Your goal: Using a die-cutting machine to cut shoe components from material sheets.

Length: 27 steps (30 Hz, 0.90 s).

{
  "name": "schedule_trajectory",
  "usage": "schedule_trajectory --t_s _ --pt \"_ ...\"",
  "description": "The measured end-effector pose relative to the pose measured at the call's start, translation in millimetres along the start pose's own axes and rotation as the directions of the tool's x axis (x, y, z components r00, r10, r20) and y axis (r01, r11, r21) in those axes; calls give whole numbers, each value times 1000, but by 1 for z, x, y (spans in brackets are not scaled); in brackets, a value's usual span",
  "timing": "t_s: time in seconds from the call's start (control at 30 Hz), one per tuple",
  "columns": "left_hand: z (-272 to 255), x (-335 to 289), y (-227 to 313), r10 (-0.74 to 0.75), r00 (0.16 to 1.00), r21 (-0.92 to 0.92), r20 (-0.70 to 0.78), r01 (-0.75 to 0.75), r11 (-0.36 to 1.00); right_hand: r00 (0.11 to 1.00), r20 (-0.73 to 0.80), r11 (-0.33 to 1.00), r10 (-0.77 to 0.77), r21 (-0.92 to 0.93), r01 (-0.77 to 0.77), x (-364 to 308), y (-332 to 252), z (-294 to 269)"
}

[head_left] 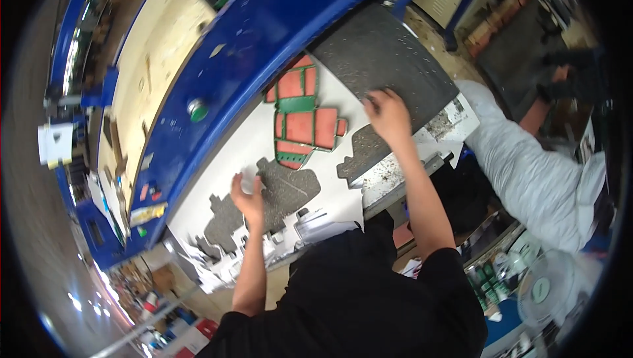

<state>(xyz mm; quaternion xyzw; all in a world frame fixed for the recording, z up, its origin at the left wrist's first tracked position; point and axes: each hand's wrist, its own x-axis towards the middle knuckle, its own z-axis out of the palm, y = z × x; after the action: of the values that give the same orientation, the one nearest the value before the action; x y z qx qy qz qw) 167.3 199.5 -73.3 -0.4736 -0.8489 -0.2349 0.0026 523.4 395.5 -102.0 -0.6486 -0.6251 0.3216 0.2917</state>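
Observation:
A white sheet point(227, 150) lies across the work surface, with several shaped cut-outs through which a dark, speckled surface shows. My left hand point(248, 203) is over the cut-out area at the near left, fingers spread and nothing in them. A cutting die point(304, 103) with green metal edges and pink-red foam rests on the sheet, between and beyond my hands. My right hand point(389, 117) is to the right of the die, at the border of the sheet and a black board point(376, 45). Its fingers are bent together, and what they hold, if anything, is too small to make out.
A long blue machine beam point(217, 74) with a green button point(197, 110) runs along the far side. Scraps lie on the metal edge point(386, 177) near my right forearm. A large pale sack point(527, 177) and a fan point(541, 289) stand on the right.

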Motion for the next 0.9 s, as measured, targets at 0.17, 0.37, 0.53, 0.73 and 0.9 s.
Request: schedule_trajectory --t_s 0.17,0.37,0.53,0.73,0.9 --pt "-33 -1 -60 -403 880 198 251 361 911 984 170 994 54 -99 -38 -28 7 -21" --pt "-28 6 -99 -559 746 251 362 499 829 945 325 978 27 -206 43 -21 20 -12" --pt "-29 -4 -81 -584 721 242 373 532 811 915 375 984 152 28 -175 -23 16 -19" --pt "-36 -24 -74 -541 750 202 380 504 840 848 493 955 194 104 -279 -38 18 -38" --pt "-37 -45 -68 -523 765 200 376 484 852 824 491 936 283 49 -350 -57 25 -53"
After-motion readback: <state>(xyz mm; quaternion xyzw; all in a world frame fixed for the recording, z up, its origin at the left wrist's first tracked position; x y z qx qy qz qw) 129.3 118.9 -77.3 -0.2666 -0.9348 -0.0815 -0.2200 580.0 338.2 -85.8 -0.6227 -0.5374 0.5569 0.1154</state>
